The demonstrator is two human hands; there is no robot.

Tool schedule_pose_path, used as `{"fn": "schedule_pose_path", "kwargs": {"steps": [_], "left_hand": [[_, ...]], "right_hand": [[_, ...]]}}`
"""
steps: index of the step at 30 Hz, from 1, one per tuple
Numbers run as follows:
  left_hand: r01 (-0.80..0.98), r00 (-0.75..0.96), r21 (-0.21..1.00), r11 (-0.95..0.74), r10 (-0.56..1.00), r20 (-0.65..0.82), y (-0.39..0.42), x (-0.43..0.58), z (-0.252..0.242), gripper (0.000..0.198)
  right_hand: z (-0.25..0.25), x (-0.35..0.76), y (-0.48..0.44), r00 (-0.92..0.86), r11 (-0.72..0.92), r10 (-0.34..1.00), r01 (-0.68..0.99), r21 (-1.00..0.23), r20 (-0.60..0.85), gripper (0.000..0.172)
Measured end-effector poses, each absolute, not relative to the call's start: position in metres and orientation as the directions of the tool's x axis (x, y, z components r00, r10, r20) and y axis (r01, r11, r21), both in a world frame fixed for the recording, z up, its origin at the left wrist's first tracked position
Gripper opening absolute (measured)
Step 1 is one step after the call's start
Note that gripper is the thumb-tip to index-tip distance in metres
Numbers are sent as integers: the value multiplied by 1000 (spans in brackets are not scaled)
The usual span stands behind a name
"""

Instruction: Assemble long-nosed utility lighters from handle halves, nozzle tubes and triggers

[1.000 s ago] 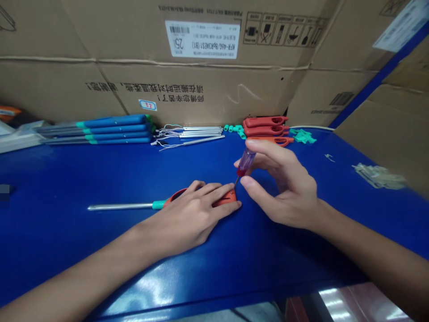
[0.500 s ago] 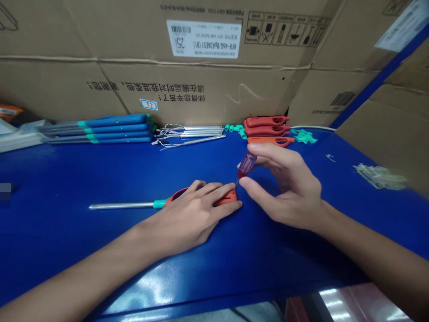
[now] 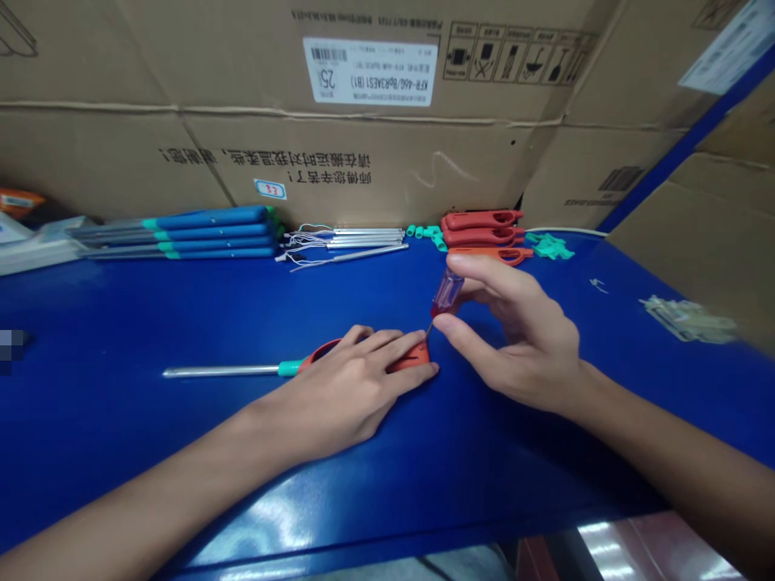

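A long-nosed lighter (image 3: 221,372) lies flat on the blue table, its metal tube pointing left, with a green collar and an orange-red handle. My left hand (image 3: 357,379) is laid over that handle, fingers holding it down against the table; much of the handle is hidden beneath. Above the handle's right end, my right hand (image 3: 526,339) grips a small screwdriver (image 3: 447,290) with a clear purple handle between thumb and fingers. Its thin shaft slants down to the handle end, beside my left fingertips. The very tip is too small to make out.
Along the back stand stacked blue lighters (image 3: 211,230), metal tubes with wires (image 3: 366,240), green collars (image 3: 431,234), red handle shells (image 3: 481,234) and small green parts (image 3: 550,245). A clear bag (image 3: 690,319) lies right. Cardboard (image 3: 242,73) walls the back.
Both hands keep almost the same place. The screwdriver stays at the handle's right end, with only a slight shift in my right fingers.
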State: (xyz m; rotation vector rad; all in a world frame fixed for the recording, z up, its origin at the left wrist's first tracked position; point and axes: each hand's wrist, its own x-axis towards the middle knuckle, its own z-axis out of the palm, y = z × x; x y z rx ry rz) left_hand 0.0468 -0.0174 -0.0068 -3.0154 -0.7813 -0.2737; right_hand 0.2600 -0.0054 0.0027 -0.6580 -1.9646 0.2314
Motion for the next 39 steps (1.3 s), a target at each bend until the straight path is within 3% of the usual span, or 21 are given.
{"fn": "schedule_pose_path", "kwargs": {"steps": [7,18,31,39], "left_hand": [[484,858,31,-875,481,181,-17,48,-8,43],[486,860,24,-874,483,168,-19,46,-6,43],[492,858,30,-870,490,151,-18,47,-6,43],[464,870,52,-884,466,158,-13,43,-8,58]], "right_hand": [[6,262,-8,-388,806,592,284,-519,706,58],[2,259,-4,-366,841,537,311,-444,761,63],[1,261,-4,-353,820,569,311,-480,743,59],[2,259,-5,-365,792,611,290,-538,703,57]]}}
